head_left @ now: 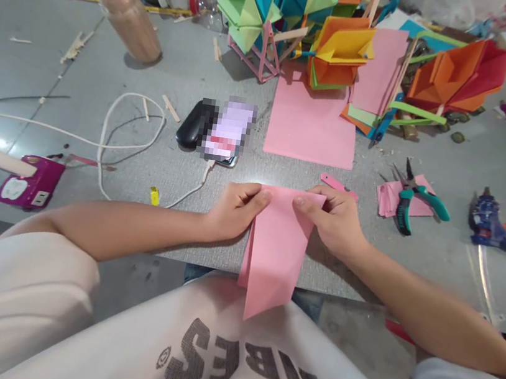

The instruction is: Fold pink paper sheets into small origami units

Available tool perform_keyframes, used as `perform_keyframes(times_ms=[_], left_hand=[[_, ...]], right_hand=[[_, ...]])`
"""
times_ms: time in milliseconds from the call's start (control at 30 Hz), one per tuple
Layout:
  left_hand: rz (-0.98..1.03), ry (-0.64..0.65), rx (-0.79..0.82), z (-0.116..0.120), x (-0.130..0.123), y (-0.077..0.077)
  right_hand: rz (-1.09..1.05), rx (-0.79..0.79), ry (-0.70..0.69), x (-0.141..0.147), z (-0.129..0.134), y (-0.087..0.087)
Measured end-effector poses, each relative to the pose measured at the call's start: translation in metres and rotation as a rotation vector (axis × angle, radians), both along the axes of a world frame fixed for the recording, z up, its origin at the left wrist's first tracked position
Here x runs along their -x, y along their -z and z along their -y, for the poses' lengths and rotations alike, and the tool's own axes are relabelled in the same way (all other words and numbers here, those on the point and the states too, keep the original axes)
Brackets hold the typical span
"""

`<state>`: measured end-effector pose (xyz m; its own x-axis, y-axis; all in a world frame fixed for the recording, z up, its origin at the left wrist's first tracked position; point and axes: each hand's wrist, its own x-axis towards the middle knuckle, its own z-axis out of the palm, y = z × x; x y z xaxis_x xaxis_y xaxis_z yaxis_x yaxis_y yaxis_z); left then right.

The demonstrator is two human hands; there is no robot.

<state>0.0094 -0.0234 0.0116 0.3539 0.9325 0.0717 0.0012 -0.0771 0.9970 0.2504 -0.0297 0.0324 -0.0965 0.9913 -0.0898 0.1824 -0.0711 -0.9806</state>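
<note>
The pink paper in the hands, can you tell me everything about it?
The pink paper looks plain, thin and matte, with a pointed lower corner. Two layers show, slightly apart at the left. The left hand and right hand pinch its top edge, and its lower part reaches past the edge of the table.

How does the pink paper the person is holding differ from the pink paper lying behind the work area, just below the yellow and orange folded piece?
The held paper is folded over, with its layers hanging down; the flat paper lies spread on the table.
Both the left hand and right hand pinch the held paper; neither touches the flat paper.
The held paper looks narrower than the flat paper.
Both are pink.
</note>
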Motion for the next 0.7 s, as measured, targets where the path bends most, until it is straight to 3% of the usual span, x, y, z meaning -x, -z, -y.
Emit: perform_keyframes(times_ms=[167,367,567,700], left_hand=[[-0.022,-0.021,-0.007,-0.0004,-0.0003,-0.0004],[0.028,0.129,0.123,0.0044,-0.0029,0.0026],[-0.026,0.015,0.100,0.0041,-0.0031,0.0018],[-0.055,0.008,0.046,0.0011,-0.0023,0.0026]], right_hand=[[0.048,-0.069,0.045,0.0032,0.0045,0.0003],[0.095,-0.124,0.117,0.0027,0.0055,0.0003],[0.066,-0.135,0.135,0.0050,0.0065,0.0036],[-0.048,-0.044,0.080,0.0065,0.0067,0.0068]])
